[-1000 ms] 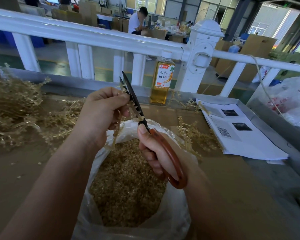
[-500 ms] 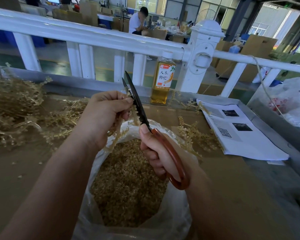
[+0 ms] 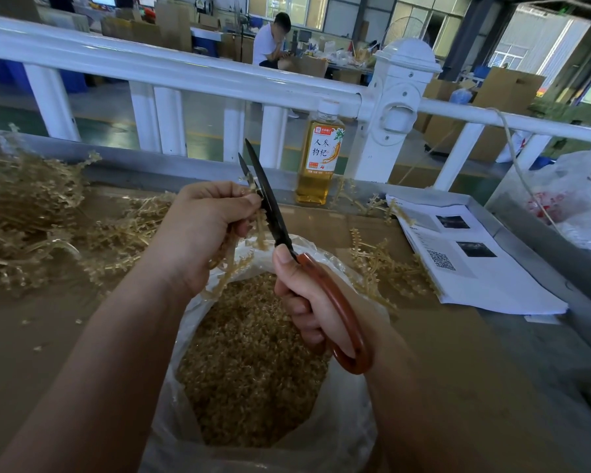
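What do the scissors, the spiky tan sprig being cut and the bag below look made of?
Scissors with dark blades and red-brown loop handle: blades look like dull blackened metal; handle glossy, perhaps painted or plastic-coated. Tan spiky sprig: translucent, evenly repeated nubs, probably moulded plastic. Clear bag: thin plastic film, with shiny crinkles.

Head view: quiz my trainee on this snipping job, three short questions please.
1. True or false: the right hand grips the scissors by the red handle.
2. What sits under the sprig that the left hand holds? A) a bucket B) an open bag of cut bits C) a tray
3. Fill in: the bottle stands against the white ____.
Key: 1 true; 2 B; 3 railing.
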The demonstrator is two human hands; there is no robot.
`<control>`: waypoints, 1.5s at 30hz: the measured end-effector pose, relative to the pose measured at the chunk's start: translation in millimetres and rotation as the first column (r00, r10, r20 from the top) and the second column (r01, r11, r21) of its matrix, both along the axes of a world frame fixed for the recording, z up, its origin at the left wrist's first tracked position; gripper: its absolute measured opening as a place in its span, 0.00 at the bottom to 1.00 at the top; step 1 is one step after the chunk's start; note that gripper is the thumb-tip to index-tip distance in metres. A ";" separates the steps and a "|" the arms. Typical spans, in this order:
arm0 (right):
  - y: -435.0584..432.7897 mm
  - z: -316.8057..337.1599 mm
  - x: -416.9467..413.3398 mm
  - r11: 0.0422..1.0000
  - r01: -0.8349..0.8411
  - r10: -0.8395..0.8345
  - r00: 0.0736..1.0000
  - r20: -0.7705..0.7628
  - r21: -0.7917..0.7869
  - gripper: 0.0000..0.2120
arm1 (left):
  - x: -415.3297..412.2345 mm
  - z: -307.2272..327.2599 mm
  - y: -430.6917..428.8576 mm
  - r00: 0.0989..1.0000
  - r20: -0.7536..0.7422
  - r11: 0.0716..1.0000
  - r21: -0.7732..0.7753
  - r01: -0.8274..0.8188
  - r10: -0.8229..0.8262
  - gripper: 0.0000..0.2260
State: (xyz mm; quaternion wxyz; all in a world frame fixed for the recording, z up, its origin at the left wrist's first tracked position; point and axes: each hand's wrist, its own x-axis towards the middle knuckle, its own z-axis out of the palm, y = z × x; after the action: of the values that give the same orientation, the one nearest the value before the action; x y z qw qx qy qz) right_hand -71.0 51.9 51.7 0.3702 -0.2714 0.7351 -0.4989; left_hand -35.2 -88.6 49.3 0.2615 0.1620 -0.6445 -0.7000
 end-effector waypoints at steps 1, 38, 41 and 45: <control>-0.6 0.8 -0.3 1.000 -0.010 0.010 1.000 -0.022 0.010 0.19 | 0.0 -0.1 0.2 1.000 0.001 1.000 0.001 -0.001 0.001 0.09; 5.1 -6.8 -4.7 0.996 -0.086 0.085 0.996 -0.032 -0.008 0.20 | 0.5 1.4 2.8 1.000 0.012 0.998 -0.057 0.024 -0.023 0.11; 5.7 -7.6 -5.2 0.996 -0.092 0.092 0.995 -0.025 -0.006 0.19 | 0.5 1.2 1.2 0.999 0.006 0.999 -0.042 0.033 -0.033 0.11; 5.8 -10.2 -7.4 0.997 -0.073 0.073 0.997 -0.038 -0.006 0.19 | 1.3 1.7 1.4 1.000 -0.003 0.999 -0.030 0.026 -0.026 0.11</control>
State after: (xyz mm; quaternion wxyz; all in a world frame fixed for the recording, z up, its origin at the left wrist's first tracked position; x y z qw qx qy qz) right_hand -78.3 57.6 41.5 0.3733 -0.3086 0.7298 -0.4824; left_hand -33.9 -87.2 51.0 0.2560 0.1485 -0.6565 -0.6939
